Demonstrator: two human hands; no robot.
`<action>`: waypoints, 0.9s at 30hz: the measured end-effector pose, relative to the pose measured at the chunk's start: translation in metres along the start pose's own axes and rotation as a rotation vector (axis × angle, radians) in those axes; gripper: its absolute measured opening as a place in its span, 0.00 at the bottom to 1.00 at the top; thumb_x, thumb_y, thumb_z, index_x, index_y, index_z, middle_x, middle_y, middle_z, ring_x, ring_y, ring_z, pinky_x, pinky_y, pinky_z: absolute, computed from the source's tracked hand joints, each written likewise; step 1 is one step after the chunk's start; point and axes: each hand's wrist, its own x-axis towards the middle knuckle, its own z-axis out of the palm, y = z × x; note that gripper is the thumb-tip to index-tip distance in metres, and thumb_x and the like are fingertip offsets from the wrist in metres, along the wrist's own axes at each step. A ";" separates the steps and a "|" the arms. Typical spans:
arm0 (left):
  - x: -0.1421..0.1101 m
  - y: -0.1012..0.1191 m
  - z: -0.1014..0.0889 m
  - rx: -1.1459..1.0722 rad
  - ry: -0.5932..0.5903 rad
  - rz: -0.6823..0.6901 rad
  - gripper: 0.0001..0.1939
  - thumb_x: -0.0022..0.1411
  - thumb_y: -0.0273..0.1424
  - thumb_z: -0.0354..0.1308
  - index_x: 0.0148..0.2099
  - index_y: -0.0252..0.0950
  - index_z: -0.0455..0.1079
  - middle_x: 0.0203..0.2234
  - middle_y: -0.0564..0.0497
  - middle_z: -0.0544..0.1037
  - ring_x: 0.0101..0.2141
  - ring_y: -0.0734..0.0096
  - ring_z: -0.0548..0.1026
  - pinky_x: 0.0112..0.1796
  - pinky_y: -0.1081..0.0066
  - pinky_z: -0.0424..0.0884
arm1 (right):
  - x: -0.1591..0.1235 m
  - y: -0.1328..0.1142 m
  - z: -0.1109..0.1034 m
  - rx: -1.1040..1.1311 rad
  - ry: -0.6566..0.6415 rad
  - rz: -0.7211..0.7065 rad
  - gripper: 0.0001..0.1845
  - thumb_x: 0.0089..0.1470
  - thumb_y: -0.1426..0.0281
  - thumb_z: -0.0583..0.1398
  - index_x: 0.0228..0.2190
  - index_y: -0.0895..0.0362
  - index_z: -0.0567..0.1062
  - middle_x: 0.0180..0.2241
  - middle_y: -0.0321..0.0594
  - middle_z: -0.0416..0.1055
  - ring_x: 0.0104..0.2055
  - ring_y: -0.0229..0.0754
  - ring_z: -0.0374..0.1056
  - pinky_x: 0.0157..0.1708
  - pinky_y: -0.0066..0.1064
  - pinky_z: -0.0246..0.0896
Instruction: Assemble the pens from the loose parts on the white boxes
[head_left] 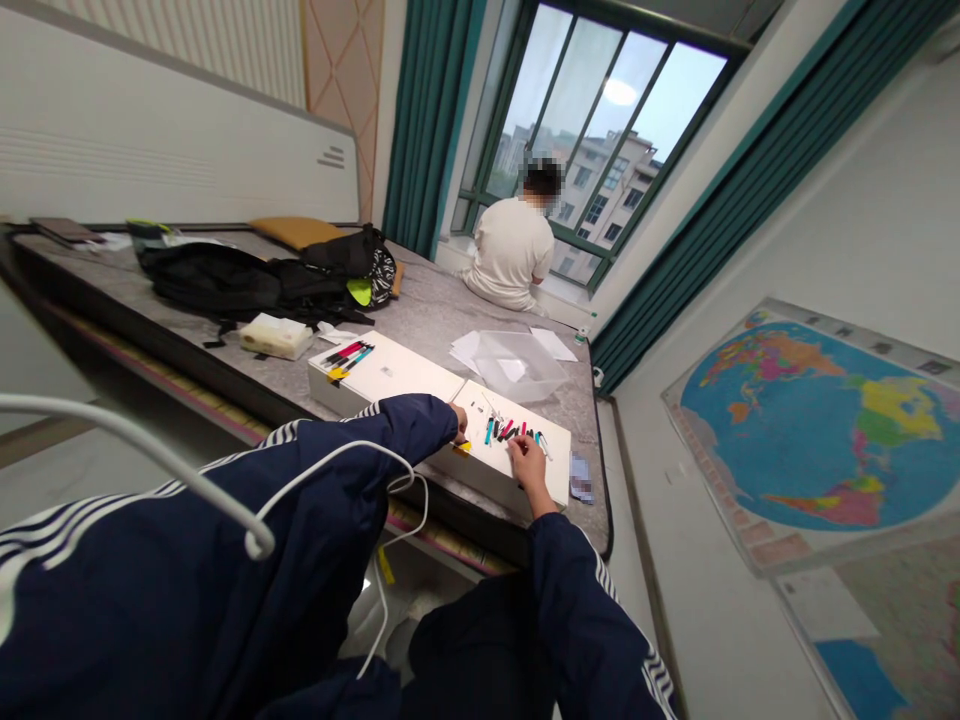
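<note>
Two white boxes stand side by side on the bed; the right white box (547, 490) is in front of my hands. Scattered on its top are pen parts (504, 430), with red, black and teal pieces and thin refills. My right hand (529, 462) rests over the near side of these parts, its fingers bent together; what they hold is too small to make out. My left hand (460, 425) is at the box's left edge, near a yellow tag (465, 447); my sleeve hides most of it. On the left white box (405, 375), several assembled pens (348, 356) lie in a row.
Behind the boxes is a clear plastic bin (525, 365) with papers. A black backpack (217, 280) and a tissue pack (275, 336) lie to the left. A person (514, 250) sits by the window. A white cable (330, 447) crosses my left arm.
</note>
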 end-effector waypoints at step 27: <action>0.003 -0.015 0.001 0.011 0.127 0.049 0.14 0.54 0.33 0.56 0.41 0.36 0.76 0.27 0.49 0.79 0.32 0.69 0.76 0.37 0.76 0.67 | -0.002 -0.005 0.000 -0.102 0.012 -0.030 0.14 0.49 0.65 0.54 0.32 0.59 0.76 0.30 0.42 0.73 0.31 0.42 0.66 0.34 0.31 0.59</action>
